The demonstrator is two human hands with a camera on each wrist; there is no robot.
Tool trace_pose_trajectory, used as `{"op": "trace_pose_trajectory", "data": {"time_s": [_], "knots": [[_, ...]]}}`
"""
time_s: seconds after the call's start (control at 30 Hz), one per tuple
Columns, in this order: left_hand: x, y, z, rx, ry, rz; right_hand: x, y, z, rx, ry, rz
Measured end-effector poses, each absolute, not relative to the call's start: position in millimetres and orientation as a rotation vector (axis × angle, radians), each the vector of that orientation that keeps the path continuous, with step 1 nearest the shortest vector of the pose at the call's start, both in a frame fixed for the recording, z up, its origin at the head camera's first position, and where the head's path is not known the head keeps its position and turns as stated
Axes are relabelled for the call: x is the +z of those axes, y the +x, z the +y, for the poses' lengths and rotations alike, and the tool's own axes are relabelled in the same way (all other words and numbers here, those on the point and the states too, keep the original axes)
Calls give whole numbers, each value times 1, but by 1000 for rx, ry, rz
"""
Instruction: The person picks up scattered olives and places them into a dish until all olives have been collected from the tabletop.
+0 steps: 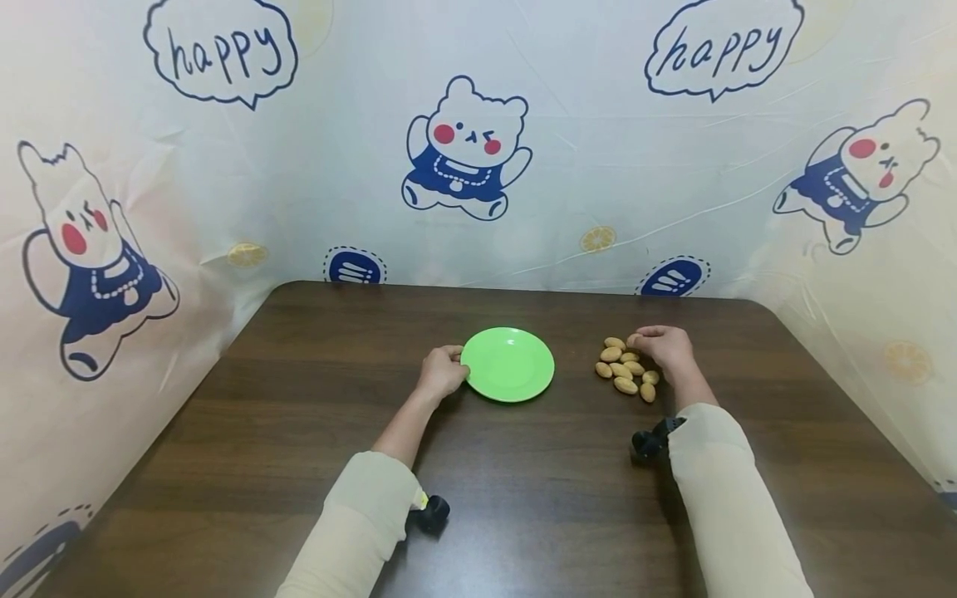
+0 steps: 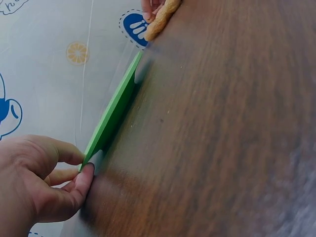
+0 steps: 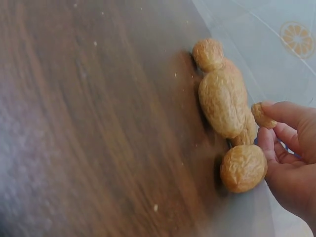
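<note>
Head view showed a dark wooden table (image 1: pixel 523 482), with a green plate (image 1: pixel 508 364) near the middle of its far edge and a cluster of tan potato-like pieces (image 1: pixel 621 371) closer to the far right corner. The person's left hand (image 1: pixel 443 374) was at the plate's left rim; the right hand (image 1: pixel 665 347) reached the far right side of the cluster. Only this view gave the plate's round top and both pale sleeves (image 1: pixel 351 515).

Left wrist view caught the plate edge-on, its rim pinched between the left thumb and fingers, a grip partly hidden from above. It also revealed the shadowed underside; whether the base touched the table could not be told.

Right wrist view brought out the pieces' wrinkled skins, too small to make out from the head. The right thumb and fingers pinched a single piece (image 3: pixel 263 115) just beside the cluster; whether it touched the others could not be told.
</note>
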State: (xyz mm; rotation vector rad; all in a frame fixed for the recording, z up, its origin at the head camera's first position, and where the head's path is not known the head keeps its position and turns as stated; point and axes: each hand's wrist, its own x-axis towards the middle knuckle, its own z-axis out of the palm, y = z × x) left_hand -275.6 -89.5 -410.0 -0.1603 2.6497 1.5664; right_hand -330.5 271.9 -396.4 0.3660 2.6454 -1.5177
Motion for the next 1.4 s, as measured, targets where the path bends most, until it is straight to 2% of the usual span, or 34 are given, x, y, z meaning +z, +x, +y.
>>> {"op": "trace_pose_trajectory", "data": {"time_s": [1.4], "knots": [[-411,-276,-87,1543,-168,2694,-385,-330,186,-1727,121,2534]]}}
